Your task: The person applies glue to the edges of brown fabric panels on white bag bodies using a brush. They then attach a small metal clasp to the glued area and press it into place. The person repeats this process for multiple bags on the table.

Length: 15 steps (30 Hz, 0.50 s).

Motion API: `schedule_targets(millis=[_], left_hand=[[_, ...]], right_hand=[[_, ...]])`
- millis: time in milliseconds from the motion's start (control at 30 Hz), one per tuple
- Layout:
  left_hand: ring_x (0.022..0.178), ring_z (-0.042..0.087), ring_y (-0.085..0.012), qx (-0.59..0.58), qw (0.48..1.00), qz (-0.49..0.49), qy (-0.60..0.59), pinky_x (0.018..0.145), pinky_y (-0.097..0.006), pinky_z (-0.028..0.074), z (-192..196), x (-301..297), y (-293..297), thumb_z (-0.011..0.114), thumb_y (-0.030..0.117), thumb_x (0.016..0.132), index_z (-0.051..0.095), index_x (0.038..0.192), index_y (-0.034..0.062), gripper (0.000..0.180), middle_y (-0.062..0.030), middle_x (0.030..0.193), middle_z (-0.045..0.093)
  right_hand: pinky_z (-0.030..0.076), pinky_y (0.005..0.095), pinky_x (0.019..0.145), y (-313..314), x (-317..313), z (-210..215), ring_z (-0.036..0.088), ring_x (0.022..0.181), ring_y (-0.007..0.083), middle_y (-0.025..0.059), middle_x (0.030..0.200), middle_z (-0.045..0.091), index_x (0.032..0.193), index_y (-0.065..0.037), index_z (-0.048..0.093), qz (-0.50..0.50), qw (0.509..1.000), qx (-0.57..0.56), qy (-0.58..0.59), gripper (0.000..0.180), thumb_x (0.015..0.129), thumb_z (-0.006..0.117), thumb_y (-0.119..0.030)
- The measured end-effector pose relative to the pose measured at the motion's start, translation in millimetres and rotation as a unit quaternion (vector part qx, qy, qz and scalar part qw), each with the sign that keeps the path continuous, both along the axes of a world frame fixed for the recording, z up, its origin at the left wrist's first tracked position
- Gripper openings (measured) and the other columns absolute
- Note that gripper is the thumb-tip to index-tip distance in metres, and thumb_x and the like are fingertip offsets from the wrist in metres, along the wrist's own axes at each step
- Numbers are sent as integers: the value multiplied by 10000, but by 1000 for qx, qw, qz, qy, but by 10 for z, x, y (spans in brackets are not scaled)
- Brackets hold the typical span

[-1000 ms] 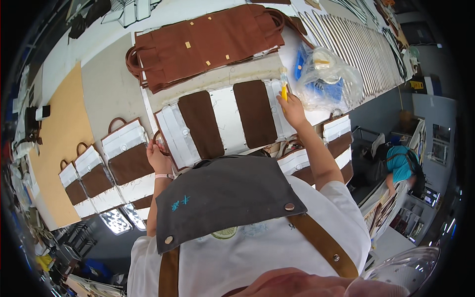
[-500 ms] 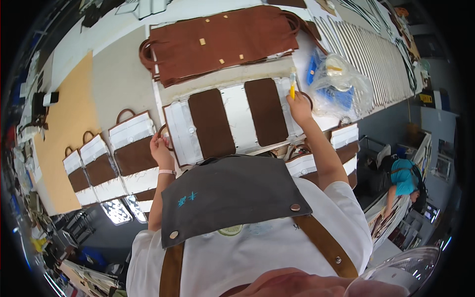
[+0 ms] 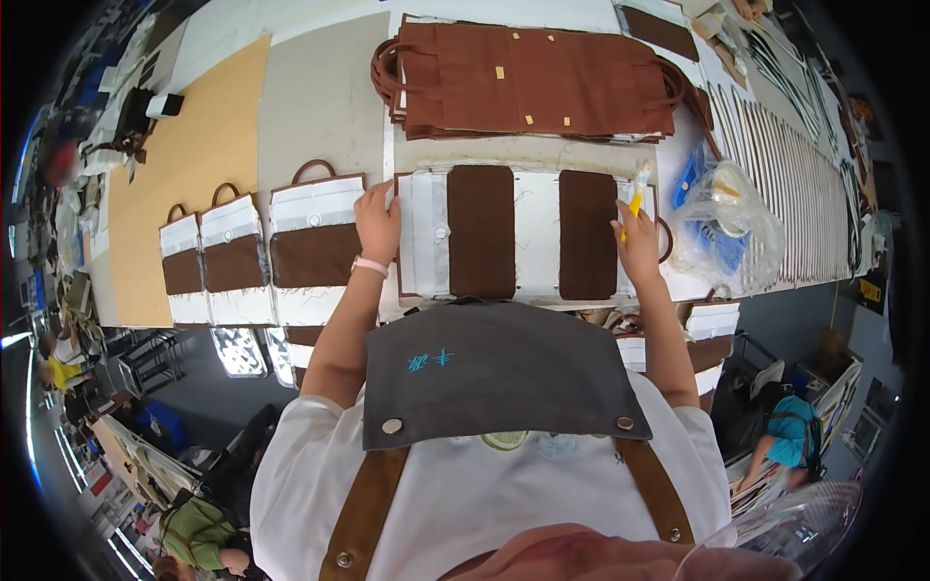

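In front of me lies an opened-out bag panel, white lining up, with two dark brown patches and a brown edge. My left hand rests at its upper left edge, fingers stretched out and pressing near the corner. A yellow-handled brush stands bristles up in my right hand, whose fingers are closed round the handle over the panel's right part. A brown handle loop sticks out at the right edge. The panel's left handle is not visible.
Beyond the panel lies a stack of red-brown bag pieces with handles. Several similar bag pieces lie in a row at left. At right are a clear plastic bag over a tub and many striped strips. A person bends at far right.
My left hand has left the handle loop and moved up to the panel's upper left edge. My right hand, with the brush, has moved in over the panel. The whole view has turned.
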<state>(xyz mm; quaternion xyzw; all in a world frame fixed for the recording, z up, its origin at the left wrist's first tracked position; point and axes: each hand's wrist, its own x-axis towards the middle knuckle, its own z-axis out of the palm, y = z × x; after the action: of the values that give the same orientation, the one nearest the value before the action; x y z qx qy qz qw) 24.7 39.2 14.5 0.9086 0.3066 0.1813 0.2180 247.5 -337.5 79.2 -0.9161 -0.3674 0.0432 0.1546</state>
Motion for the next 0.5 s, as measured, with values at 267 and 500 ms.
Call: schedule_targets(millis=[267,500], left_hand=[[832,590,-347,-22,986,-144,78,762,-439,470,-184,634,327,561,154,799,613,833,43,127,-169,856,619],[758,603,-324,-94,951,-223,192,687,-423,476,-300,760,743,683,279,731,604,774,64,233,-136,760,633]], right_hand=[[472,350,824,44,3,-203,628,823,227,129,826,652,1287,-13,404,-136,806,483,314,547,971,315,-450],[456,385,763,-151,285,-662,439,557,156,15,586,440,1041,-87,569,-293,365,678,567,530,919,373,-564]])
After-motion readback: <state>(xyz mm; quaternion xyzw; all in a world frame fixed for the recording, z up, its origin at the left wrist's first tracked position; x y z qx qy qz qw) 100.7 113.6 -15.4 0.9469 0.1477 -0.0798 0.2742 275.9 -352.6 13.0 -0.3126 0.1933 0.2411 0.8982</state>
